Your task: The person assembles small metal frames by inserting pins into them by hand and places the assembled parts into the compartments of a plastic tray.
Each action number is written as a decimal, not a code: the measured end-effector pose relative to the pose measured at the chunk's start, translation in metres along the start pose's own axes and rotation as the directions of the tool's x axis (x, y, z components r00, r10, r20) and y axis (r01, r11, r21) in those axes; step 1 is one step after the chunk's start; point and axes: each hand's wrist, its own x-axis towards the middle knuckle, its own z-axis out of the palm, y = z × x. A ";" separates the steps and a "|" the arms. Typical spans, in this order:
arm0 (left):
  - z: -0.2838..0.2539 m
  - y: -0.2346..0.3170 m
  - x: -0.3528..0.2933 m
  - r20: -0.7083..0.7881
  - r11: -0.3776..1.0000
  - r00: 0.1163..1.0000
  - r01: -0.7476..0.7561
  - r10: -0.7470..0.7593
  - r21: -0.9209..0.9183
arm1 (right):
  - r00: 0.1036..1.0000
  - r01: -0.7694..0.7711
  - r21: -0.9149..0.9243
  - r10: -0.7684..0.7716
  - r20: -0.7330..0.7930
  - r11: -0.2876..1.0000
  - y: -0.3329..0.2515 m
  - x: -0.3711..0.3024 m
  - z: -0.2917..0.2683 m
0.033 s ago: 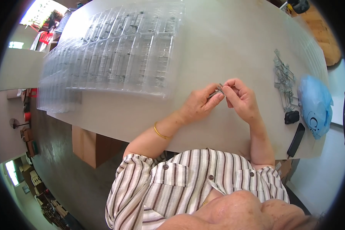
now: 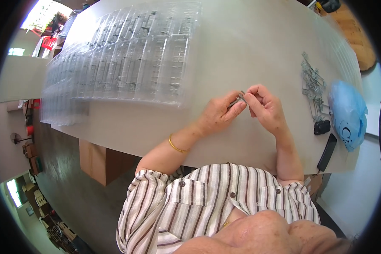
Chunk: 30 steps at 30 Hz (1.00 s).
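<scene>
Holding: both hands meet above the pale tabletop [image 2: 249,51], and a small grey metal part [image 2: 240,98] is pinched between them.
Left hand: the left hand [image 2: 219,113] lies palm down, its fingers stretched toward the right; thumb and first fingers grasp the near end of the metal part.
Left arm: the forearm comes from the lower edge, bare below a rolled striped sleeve [image 2: 156,199], and slants up to the right; a thin gold bangle [image 2: 175,146] sits at the wrist.
Right hand: the right hand [image 2: 264,108] is curled, knuckles up, its fingertips bent to the left and closed on the other end of the same part.
Right arm: the forearm rises almost straight from the body, the wrist bent slightly inward.
Metal part: it is above the tabletop, near its front middle, between the fingertips of the two hands; its exact shape is too small to tell.
Clear trays: a wide field of transparent plastic trays [image 2: 127,63] with many compartments covers the left and far side of the tabletop, well apart from the hands.
Loose parts: a small heap of grey wire pieces [image 2: 312,84] lies to the right of the right hand.
Blue bag: a light blue plastic bag [image 2: 346,112] lies just beside the heap, at the right edge.
Dark things: a small black object [image 2: 321,127] and a flat black bar [image 2: 327,152] lie near the bag.
</scene>
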 end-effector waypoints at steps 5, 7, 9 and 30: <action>0.001 -0.004 0.003 -0.006 0.998 0.998 -0.065 0.065 0.017 | 0.972 0.197 -0.356 -0.230 -0.052 0.914 0.005 0.004 -0.003; 0.000 -0.003 0.003 0.010 0.997 0.997 -0.079 0.079 0.011 | 0.951 0.249 -0.410 -0.302 -0.069 0.878 0.005 0.004 -0.003; 0.001 0.000 0.005 0.041 0.990 0.992 -0.125 0.123 0.061 | 0.924 0.295 -0.470 -0.373 -0.082 0.832 0.004 0.004 -0.004; -0.011 0.001 0.009 0.184 0.797 0.960 0.279 -0.212 -0.536 | 0.947 0.179 -0.077 -0.193 -0.256 0.981 0.018 0.010 -0.008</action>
